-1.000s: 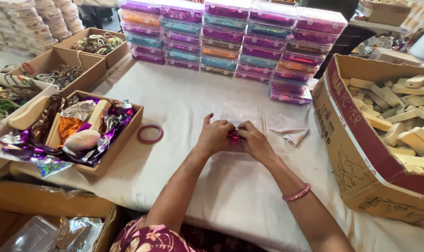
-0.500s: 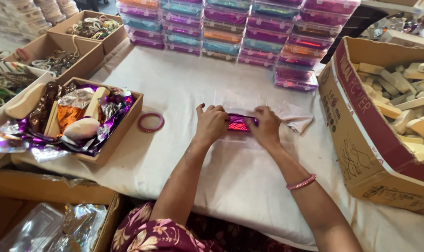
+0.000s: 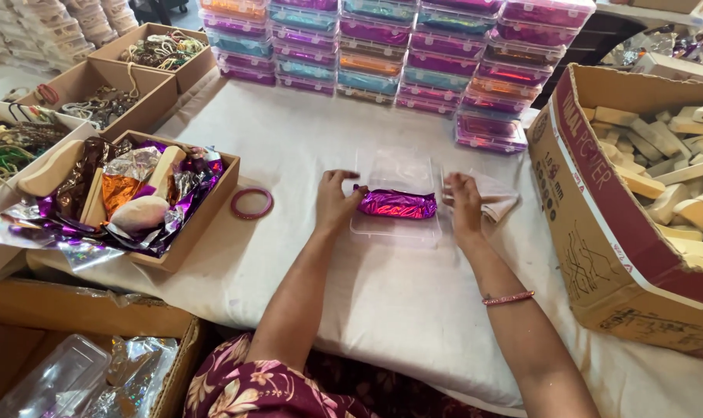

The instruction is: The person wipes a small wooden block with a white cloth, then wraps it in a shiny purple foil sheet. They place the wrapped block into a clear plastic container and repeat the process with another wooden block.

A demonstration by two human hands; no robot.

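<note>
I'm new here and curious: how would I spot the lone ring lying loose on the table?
Start at the white cloth-covered table. Left of the person's left hand sits an open cardboard box of purple foil. Just beside its right wall lies the dark red round bangle, flat, bare and unwrapped.

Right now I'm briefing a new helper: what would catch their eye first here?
Probably the shiny purple foil-wrapped roll lying in a clear plastic box mid-table, with the left hand and right hand at its ends. Behind it, stacked clear boxes of colourful foil line the table's far edge.
</note>
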